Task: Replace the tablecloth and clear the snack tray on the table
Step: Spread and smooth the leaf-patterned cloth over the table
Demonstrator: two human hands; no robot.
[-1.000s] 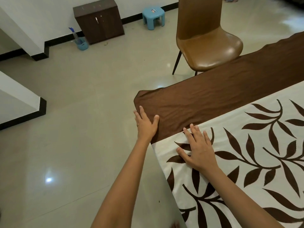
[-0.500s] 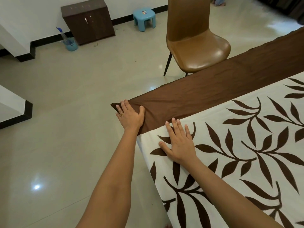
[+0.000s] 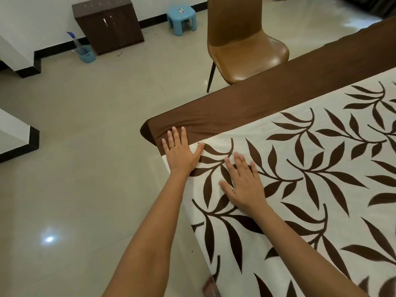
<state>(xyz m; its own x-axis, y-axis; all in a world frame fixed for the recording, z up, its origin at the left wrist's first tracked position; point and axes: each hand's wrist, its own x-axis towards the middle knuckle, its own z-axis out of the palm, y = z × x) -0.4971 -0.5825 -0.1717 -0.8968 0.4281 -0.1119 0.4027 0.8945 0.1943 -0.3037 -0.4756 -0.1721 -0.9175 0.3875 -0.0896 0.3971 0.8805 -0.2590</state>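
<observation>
Left hand: your left hand (image 3: 181, 153) lies flat and open, fingers straight and spread, pressing the tablecloth (image 3: 321, 189) near its corner. The fingertips are on the brown band (image 3: 257, 108), the thumb is on the white part, and a ring (image 3: 172, 146) shows on one finger.
Right hand: your right hand (image 3: 243, 183) is also flat, palm down with fingers straight, on the leaf print just beside the left hand and apart from it.
Tablecloth: white with dark brown leafy sprigs and a plain dark brown band along the far edge. It is spread over the bench, hiding it, with faint creases by your left fingertips and the corner folded down.
Chair: a tan chair (image 3: 246, 54) with dark legs stands at the far side, its seat up against the band.
Floor: glossy beige tiles (image 3: 85, 146) carry a small blue stool (image 3: 181, 17), a dark cabinet (image 3: 109, 24) and a blue bucket (image 3: 86, 53).
</observation>
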